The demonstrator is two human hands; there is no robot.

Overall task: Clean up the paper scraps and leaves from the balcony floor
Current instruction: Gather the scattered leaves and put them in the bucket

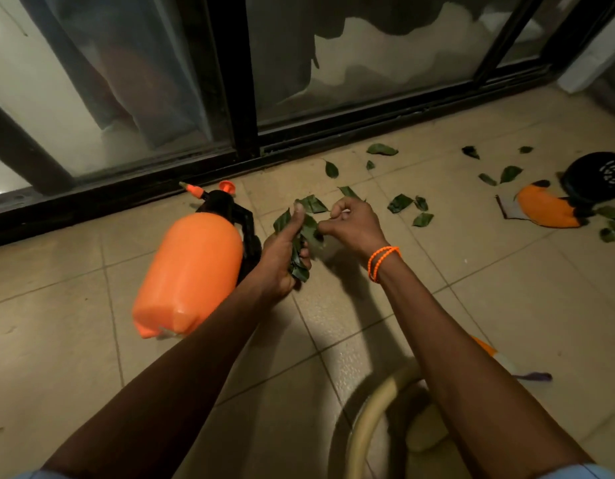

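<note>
My left hand (281, 257) grips a bunch of green leaves (300, 261) above the tiled balcony floor (57, 323). My right hand (351, 226), with orange bead bracelets on its wrist, has curled fingers and pinches at a leaf on the bunch's right side. Several more green leaves (401, 203) lie scattered on the floor toward the right and near the sliding door. An orange and black paper scrap (544, 210) lies at the far right.
An orange spray bottle (192, 271) lies on its side just left of my left hand. A black sliding glass door (243, 81) runs along the far side. A round black object (599, 181) sits at the right edge. A tan round rim (368, 413) shows at the bottom.
</note>
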